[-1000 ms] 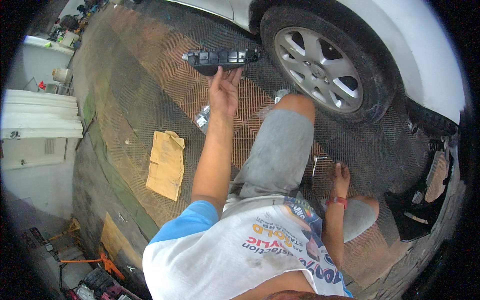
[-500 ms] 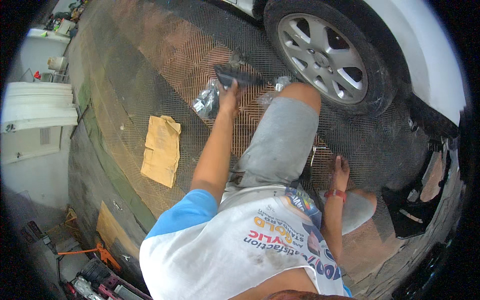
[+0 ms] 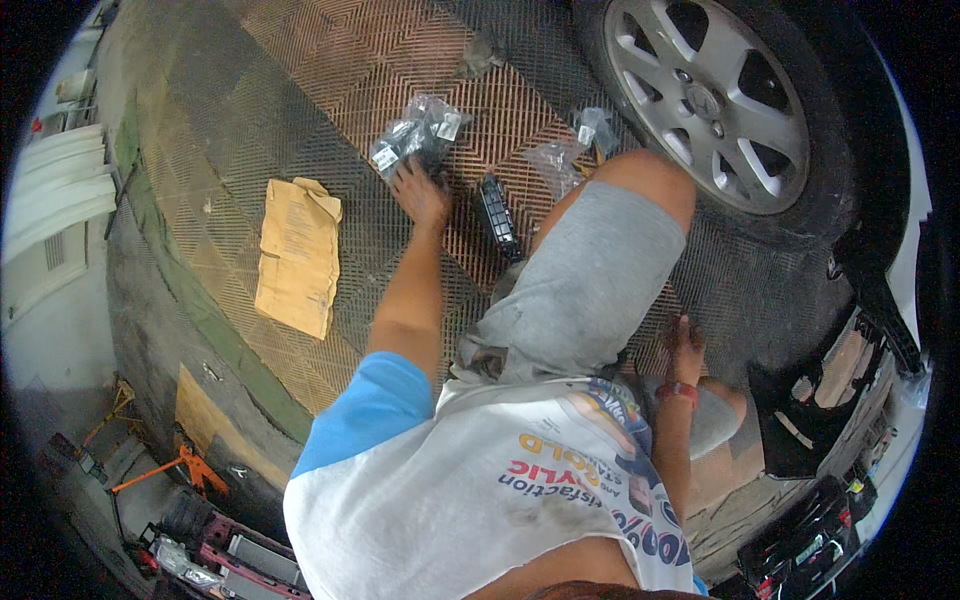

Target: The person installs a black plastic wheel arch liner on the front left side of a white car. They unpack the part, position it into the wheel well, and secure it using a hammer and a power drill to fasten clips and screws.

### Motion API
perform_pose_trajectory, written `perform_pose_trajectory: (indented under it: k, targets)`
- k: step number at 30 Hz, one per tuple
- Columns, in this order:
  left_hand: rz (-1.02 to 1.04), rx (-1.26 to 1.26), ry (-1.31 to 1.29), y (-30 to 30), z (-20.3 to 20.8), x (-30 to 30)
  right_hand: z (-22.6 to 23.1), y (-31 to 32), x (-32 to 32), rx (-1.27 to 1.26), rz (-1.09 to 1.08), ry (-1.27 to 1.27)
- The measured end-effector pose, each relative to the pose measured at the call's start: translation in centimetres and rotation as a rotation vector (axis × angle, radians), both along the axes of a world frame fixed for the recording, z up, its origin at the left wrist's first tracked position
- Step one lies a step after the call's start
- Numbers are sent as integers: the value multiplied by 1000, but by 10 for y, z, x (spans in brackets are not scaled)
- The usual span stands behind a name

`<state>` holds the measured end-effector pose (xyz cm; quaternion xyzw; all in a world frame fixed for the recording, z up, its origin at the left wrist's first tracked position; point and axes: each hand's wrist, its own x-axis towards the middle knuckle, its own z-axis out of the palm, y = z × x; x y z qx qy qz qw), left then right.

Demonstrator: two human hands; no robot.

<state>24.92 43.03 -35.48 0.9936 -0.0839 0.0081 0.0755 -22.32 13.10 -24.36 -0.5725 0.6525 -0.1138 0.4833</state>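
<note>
My left hand (image 3: 422, 198) reaches forward with its fingers spread, its fingertips at the near edge of a clear plastic bag (image 3: 425, 122) with white labels and something dark inside. Just right of that hand, a long black ribbed plastic part (image 3: 498, 218) lies on the floor, touched by neither hand. My right hand (image 3: 686, 350), below a red wristband, is low beside my bent leg. Its fingers are dark and partly hidden, so their grip cannot be made out.
A car wheel (image 3: 705, 105) stands close at the front right. More clear plastic bags (image 3: 560, 160) lie beside my knee. A flattened tan paper envelope (image 3: 298, 258) is on the grated floor at left. An orange jack-like tool (image 3: 190, 470) stands lower left, a black tool case (image 3: 805, 540) lower right.
My left hand has let go of the black plastic part, which now lies on the floor, and has moved to the labelled bag. The view has shifted; a shiny metal piece near my right hand no longer shows.
</note>
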Motion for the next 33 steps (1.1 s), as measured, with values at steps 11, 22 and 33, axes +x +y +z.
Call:
perform_pose_trajectory:
  k: [11, 22, 33]
  targets:
    - [-82, -295, 287, 9, -8, 42, 39, 6, 41, 157, 12, -132]
    - [147, -1448, 1008, -21, 114, 53, 34, -6, 47, 130, 55, -132]
    - [75, -1758, 1023, -49, 164, 51, 18, 4, 34, 116, -24, -300]
